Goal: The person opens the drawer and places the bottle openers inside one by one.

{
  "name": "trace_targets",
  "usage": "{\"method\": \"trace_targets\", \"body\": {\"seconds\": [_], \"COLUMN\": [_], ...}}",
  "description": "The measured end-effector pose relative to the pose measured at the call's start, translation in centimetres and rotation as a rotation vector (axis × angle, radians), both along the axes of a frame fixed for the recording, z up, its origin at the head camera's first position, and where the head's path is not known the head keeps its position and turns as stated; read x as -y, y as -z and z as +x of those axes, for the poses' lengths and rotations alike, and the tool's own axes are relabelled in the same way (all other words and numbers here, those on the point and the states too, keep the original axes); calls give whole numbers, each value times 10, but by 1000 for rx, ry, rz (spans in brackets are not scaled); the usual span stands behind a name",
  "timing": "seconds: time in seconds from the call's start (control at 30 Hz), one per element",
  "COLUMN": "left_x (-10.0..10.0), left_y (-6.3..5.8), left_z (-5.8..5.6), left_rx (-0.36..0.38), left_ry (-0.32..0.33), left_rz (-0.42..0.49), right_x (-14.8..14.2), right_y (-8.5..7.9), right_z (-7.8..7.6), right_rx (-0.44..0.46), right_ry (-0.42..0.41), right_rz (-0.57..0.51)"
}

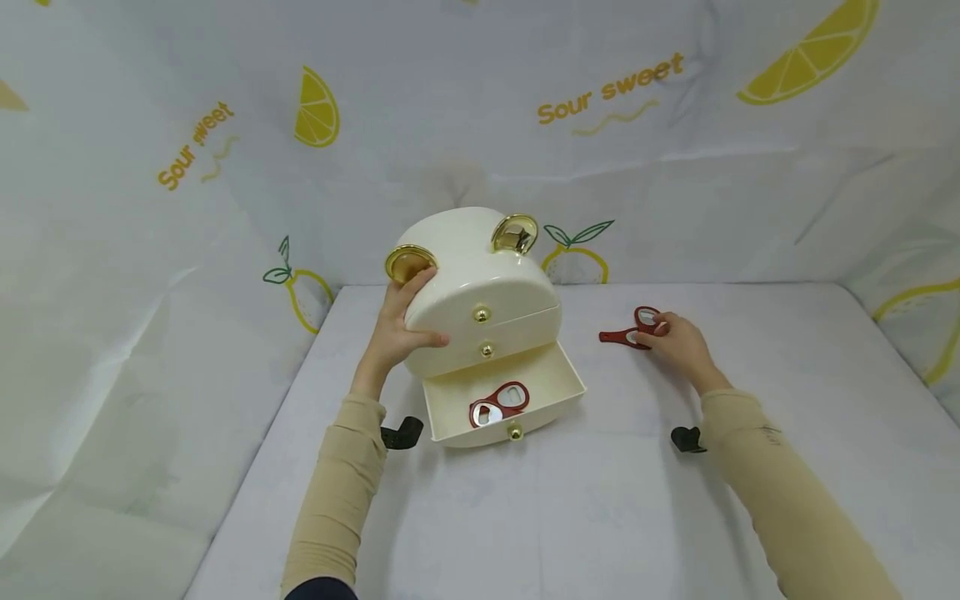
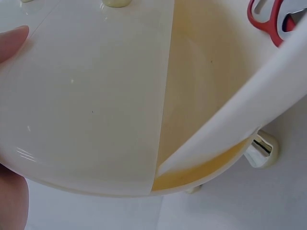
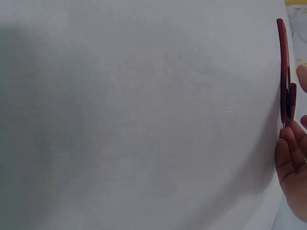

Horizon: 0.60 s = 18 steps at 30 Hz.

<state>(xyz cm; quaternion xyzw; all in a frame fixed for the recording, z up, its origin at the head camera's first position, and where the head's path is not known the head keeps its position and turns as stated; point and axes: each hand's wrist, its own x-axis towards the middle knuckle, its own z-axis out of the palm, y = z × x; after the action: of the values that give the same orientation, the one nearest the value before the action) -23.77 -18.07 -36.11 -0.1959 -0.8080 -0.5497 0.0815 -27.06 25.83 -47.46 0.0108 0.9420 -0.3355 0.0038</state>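
A white rounded drawer box [image 1: 472, 279] with gold ears and gold knobs is tilted on the table. My left hand [image 1: 395, 329] grips its left side, thumb across the front and fingers near the left ear. The bottom drawer [image 1: 566, 377] is pulled out, and red bottle openers with metal inserts [image 1: 513, 396] lie inside it. To the right of the box, my right hand [image 1: 684, 348] pinches a red bottle opener [image 1: 647, 314], its handle hidden by the fingers. Another red bottle opener [image 1: 617, 337] lies partly under it on the table.
A white cloth covers the table [image 1: 600, 508], and a lemon-printed sheet [image 1: 450, 100] hangs behind and at the sides. Black wrist mounts [image 1: 402, 433] show beside both forearms. One short foot [image 2: 263, 149] of the box is visible below the drawer.
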Motion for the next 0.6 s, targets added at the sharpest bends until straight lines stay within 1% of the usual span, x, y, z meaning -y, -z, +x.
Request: {"method": "trace_targets", "body": {"seconds": [0.1, 0.2, 0.27, 0.4, 0.6], "left_x": [2, 3, 3, 4, 4], "left_y": [10, 13, 13, 12, 13], "left_z": [-8, -11, -11, -11, -10], "left_rx": [-5, -17, -30, -47, -31], "left_ry": [8, 1, -6, -14, -18], "left_rz": [0, -6, -13, -21, -16], "right_x": [-1, -3, -5, -10, -20], "right_y": [6, 8, 8, 5, 2], "right_z": [1, 2, 2, 5, 10], "right_rx": [-11, -35, -35, 4, 76], "right_ry": [16, 28, 39, 50, 59], "right_rz": [10, 21, 31, 16, -26]}}
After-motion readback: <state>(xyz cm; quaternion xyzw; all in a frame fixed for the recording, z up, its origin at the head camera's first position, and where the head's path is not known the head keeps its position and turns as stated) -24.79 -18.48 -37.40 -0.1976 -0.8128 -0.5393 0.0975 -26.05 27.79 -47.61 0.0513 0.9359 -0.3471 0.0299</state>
